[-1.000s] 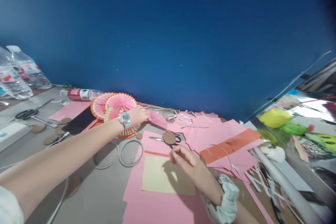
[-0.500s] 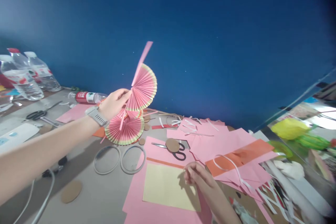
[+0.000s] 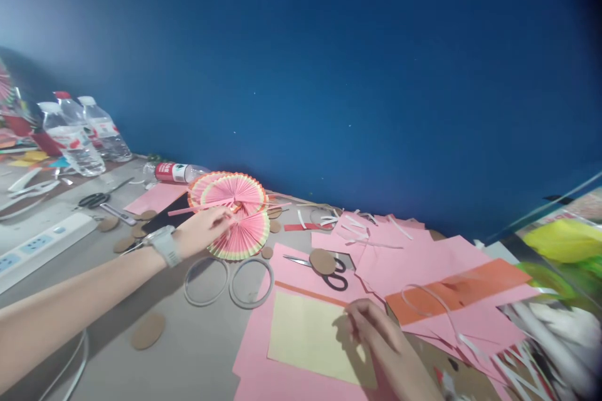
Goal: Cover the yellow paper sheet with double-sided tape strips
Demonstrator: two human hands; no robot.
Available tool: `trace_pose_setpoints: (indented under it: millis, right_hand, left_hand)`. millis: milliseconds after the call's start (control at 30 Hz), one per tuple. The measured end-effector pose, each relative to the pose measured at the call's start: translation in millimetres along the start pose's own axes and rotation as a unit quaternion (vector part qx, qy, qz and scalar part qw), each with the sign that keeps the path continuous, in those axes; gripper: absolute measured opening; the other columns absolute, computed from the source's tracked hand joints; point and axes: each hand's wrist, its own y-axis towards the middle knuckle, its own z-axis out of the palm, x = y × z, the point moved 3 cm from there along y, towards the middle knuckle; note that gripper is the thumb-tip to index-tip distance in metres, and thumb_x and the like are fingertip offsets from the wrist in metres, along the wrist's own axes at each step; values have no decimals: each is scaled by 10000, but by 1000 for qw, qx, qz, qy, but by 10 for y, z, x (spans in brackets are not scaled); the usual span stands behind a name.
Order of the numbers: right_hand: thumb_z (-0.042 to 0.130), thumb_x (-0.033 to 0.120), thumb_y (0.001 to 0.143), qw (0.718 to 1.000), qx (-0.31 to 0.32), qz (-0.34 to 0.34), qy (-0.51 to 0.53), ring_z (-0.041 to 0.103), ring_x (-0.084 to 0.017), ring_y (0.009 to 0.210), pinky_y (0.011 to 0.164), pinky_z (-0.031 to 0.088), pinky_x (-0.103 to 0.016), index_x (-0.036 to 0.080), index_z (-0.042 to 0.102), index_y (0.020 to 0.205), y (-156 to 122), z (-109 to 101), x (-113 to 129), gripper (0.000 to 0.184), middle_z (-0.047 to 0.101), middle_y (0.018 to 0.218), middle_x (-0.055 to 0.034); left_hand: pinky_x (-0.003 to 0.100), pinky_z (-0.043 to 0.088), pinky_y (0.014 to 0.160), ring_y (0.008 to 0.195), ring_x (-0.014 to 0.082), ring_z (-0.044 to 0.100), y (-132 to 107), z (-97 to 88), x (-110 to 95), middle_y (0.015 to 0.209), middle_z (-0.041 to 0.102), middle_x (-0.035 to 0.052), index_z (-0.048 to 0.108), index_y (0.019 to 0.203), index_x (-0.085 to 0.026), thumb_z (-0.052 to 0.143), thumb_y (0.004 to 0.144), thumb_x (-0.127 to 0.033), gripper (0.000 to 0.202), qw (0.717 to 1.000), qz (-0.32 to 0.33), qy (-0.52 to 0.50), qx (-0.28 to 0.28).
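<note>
While the blue wall (image 3: 329,75) towered behind, the grey counter (image 3: 197,351) carried broad pink sheets (image 3: 291,382) and, on top of those, a cream sheet (image 3: 305,335). Pleated pink fans (image 3: 245,235) sat overlapped near the wall, and there at them was the left hand (image 3: 207,229), its grip pinching or spread, I couldn't tell! Over the cream sheet hung the right hand (image 3: 379,329), fingers curled, fingertips' contact unclear. Then came black-handled scissors (image 3: 301,260), a cardboard disc (image 3: 323,262) lying across them!

Wears a wristwatch (image 3: 164,244) at the end of a long, slim, bare left forearm (image 3: 84,293), with a broad, pale grey strap (image 3: 171,250), faintly green. Shows a bare left hand (image 3: 205,229) and a slender-fingered, bare right hand (image 3: 379,329), slightly blurred.
</note>
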Motion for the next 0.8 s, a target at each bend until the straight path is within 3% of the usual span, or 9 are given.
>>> trace_pose_setpoints:
  millis: [100, 167, 367, 567, 633, 800]
  right_hand:
    - [404, 497, 877, 996, 54, -11, -64, 468, -154, 674, 637, 383, -268, 243, 490, 777, -14, 115, 156, 286, 485, 710, 10]
    - [385, 474, 892, 991, 92, -34, -90, 480, -149, 685, 647, 388, -263, 245, 483, 802, 1, 217, 259, 265, 492, 725, 15]
    - [349, 359, 919, 971, 115, -140, -156, 525, -147, 705, 655, 411, -269, 229, 507, 817, 199, 519, 606, 229, 550, 752, 5]
    - [453, 264, 854, 954, 96, -218, -184, 531, -178, 913, 834, 385, -334, 231, 563, 951, 726, 843, 894, 151, 596, 968, -29]
    - [442, 287, 862, 952, 99, -229, -180, 541, -170, 892, 809, 404, -327, 226, 558, 960, 862, 945, 956, 163, 597, 951, -31]
    - [414, 312, 888, 949, 114, -241, -170, 556, -151, 818, 743, 425, -302, 237, 557, 945, 836, 1050, 1020, 172, 600, 911, -13]
  left_hand:
    - [386, 433, 903, 1007, 210, 558, -226, 13, -34, 1076, 614, 41, 606, 1042, -217, 586, 832, -400, 280, 984, 127, 91, 80]
    - [403, 365, 974, 1101, 244, 504, -285, 26, 8, 1139, 604, 39, 607, 1076, -259, 633, 781, -404, 329, 966, 189, 148, 99]
    - [487, 352, 977, 1143, 261, 481, -48, 76, 240, 1227, 543, 91, 574, 1127, -194, 566, 858, -330, 301, 915, 285, 279, 67]
    - [458, 438, 908, 1076, 227, 531, 134, 38, 196, 1226, 523, 85, 540, 1150, -180, 528, 894, -317, 291, 894, 307, 327, -12]
    - [454, 448, 899, 1074, 228, 532, 163, 37, 132, 1241, 511, 88, 529, 1168, -183, 529, 894, -318, 306, 895, 298, 330, -40]
    - [412, 487, 841, 990, 200, 573, 204, 43, -27, 1161, 558, 79, 547, 1129, -169, 527, 897, -316, 275, 902, 285, 319, -56]
